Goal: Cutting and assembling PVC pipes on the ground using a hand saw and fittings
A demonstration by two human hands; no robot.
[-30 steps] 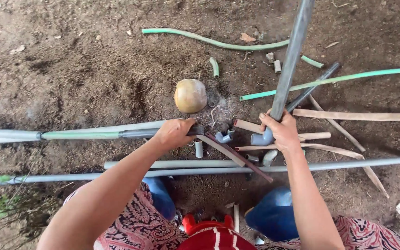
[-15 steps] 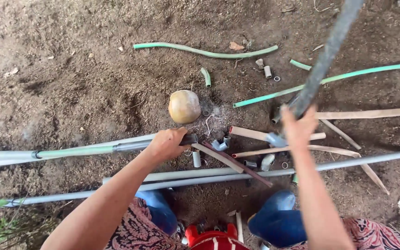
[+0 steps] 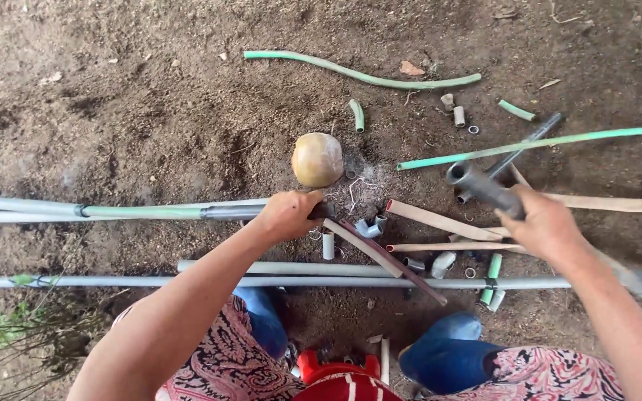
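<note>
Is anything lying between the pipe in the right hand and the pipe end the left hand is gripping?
Yes. Between the grey pipe in the right hand and the pipe end under the left hand lie wooden strips and a grey elbow fitting on the soil.

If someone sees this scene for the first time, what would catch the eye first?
Probably the round tan ball on the bare dirt at the centre, just above the left hand, which grips the end of a long grey pipe lying to the left. To the right, the right hand holds a short dark pipe above a clutter of pipe offcuts and wooden sticks.
</note>
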